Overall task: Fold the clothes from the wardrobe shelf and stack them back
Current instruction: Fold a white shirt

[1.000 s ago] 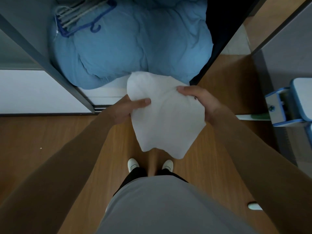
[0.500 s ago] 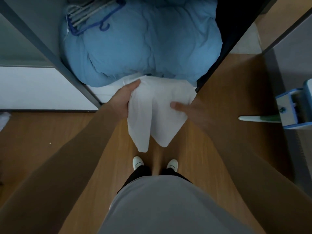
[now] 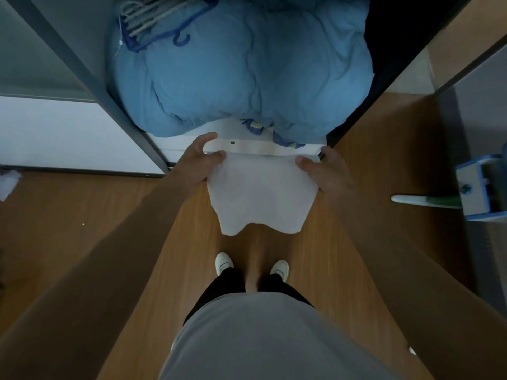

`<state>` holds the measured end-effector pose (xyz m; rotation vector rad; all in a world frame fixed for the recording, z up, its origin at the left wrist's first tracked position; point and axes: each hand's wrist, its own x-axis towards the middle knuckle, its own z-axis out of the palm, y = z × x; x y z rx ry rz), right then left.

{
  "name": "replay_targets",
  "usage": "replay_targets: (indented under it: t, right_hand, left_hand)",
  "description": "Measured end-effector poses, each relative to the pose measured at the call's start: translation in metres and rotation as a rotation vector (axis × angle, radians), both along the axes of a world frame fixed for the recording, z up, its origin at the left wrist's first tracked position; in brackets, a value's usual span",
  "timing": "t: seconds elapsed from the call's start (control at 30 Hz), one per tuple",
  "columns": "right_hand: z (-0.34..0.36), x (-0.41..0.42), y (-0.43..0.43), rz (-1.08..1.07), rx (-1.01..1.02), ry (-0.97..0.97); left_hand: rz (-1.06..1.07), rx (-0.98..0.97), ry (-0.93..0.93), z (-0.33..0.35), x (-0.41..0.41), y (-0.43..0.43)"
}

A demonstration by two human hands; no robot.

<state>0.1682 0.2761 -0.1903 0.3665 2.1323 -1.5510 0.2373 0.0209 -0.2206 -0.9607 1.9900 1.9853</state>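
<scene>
At the far left a wardrobe door (image 3: 90, 78) stands open, so we have a clear way in to the shelf (image 3: 247, 146). A bunch of hangers (image 3: 153, 20) lies on the far left of a blue duvet (image 3: 247, 67), which fills most of the shelf; that leaves only the near edge as a ledge to work on.

Our left hand (image 3: 201, 160) pinches the left top corner of the white garment (image 3: 260, 193), thumb on top, with the fingers reaching over the shelf edge. The cloth hangs from that edge toward the wooden floor (image 3: 96, 215), its lower hem wavy and loose. We judge it is held wide and taut along the top so that it hangs flat for the next fold.

Our right hand (image 3: 326, 174) grips the right top corner in the same way. Something patterned in blue (image 3: 285, 141) peeks from under the duvet, just beyond the cloth. Far right, a blue and white object (image 3: 482, 187) stands well apart.
</scene>
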Motion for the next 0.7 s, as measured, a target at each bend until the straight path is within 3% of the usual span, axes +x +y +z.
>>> replay_targets:
  t: [0.13,0.23,0.3,0.43,0.7]
  right_hand:
    - [0.002,-0.002,-0.011,0.287,-0.012,0.054]
    - [0.003,-0.004,-0.027,0.573,0.188,0.062]
    - [0.002,-0.004,-0.042,0.644,0.333,0.148]
    - [0.007,-0.009,-0.065,0.579,0.520,0.370]
    - [0.044,-0.033,-0.074,0.468,0.636,0.559]
  left_hand:
    - [-0.082,-0.003,0.057,0.008,0.003,-0.015]
    - [-0.242,0.017,0.053,0.018,0.005,-0.030]
    - [-0.374,-0.144,-0.013,0.026,0.003,-0.038]
    - [-0.505,-0.481,-0.013,0.042,-0.012,-0.046]
    - [-0.551,-0.811,0.145,0.076,-0.042,-0.055]
